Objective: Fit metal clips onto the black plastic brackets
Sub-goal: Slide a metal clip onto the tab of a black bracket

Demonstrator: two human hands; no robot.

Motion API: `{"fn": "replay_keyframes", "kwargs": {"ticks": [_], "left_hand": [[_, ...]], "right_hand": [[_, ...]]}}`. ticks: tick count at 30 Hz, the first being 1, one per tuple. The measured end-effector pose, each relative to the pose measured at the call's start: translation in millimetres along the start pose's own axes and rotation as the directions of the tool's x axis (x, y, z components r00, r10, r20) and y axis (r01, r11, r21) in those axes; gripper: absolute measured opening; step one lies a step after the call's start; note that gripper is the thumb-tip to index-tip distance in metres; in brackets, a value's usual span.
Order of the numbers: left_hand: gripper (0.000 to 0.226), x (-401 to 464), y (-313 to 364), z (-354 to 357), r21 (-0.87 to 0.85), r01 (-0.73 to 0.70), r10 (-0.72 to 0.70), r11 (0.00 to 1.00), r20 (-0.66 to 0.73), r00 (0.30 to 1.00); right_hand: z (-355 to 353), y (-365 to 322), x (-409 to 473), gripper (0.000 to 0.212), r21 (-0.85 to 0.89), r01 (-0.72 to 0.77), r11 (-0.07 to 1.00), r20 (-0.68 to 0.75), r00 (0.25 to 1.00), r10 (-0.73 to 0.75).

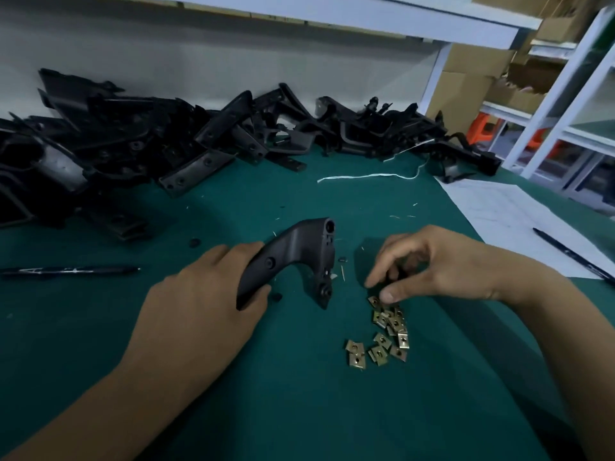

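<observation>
The metal clips [386,331] are lying in a loose scatter on the green mat [299,410], just toward me from my right hand [442,264] and well to the right of the bracket [293,257]. I am reaching into the far end of that scatter: my right thumb tip [387,296] is resting on the topmost clip, the forefinger is pointing down just beside it, and the other fingers are curling loosely above. I cannot tell whether a clip is already pinched between them.

My left hand [206,294] is wrapping around the lower limb of the bracket and holding it on the mat. The bracket is bent like an elbow, one limb running up and away from my left palm, the other dropping down toward me with its small mounting tabs facing the clips. I judge that this facing end is where a clip has to go, so the right hand, being the nearer one, needs only a short carry leftward.

Beyond them, a heap of black brackets [166,144] is lining the back of the bench, a pen [70,270] is lying at the left, and a sheet of paper [506,214] at the right.
</observation>
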State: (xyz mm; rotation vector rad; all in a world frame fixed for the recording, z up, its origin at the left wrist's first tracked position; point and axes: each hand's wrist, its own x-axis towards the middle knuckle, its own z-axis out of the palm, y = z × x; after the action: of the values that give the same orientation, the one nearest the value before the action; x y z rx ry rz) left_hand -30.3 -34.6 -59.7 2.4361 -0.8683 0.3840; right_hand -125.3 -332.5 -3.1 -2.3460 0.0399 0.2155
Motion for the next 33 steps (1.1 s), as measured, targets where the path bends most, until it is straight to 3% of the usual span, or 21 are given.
{"fn": "replay_keyframes", "kwargs": {"ticks": [9,13,17,20,22,25,33], "left_hand": [[0.036,0,2,-2,0.023,0.073,-0.073,0.997,-0.017,0.997],[0.037,1,1,-3,-0.029,0.118,-0.118,0.993,0.003,0.993],[0.044,2,-2,-4,-0.063,0.165,-0.162,0.984,0.054,0.985],[0.049,4,-7,-4,-0.167,0.197,-0.182,0.966,0.103,0.978],[0.052,5,-7,-6,-0.273,0.22,-0.186,0.937,0.144,0.972],[0.052,6,-7,-10,-0.394,0.244,-0.19,0.886,0.171,0.967],[0.053,5,-9,-8,-0.433,0.228,-0.165,0.872,0.179,0.97]], "right_hand": [[8,3,-3,0.013,-0.041,0.065,0.997,0.041,0.997,-0.063],[14,-7,7,0.011,0.256,0.222,0.941,-0.201,0.964,-0.173],[24,-19,34,0.026,0.531,0.275,0.802,-0.412,0.91,-0.039],[46,-22,49,0.021,0.658,0.362,0.66,-0.498,0.867,0.022],[58,-23,52,0.019,0.708,0.405,0.578,-0.511,0.859,0.024],[64,-25,53,0.019,0.728,0.417,0.544,-0.495,0.869,-0.003],[61,-26,44,0.017,0.766,0.389,0.512,-0.434,0.9,-0.034]]}}
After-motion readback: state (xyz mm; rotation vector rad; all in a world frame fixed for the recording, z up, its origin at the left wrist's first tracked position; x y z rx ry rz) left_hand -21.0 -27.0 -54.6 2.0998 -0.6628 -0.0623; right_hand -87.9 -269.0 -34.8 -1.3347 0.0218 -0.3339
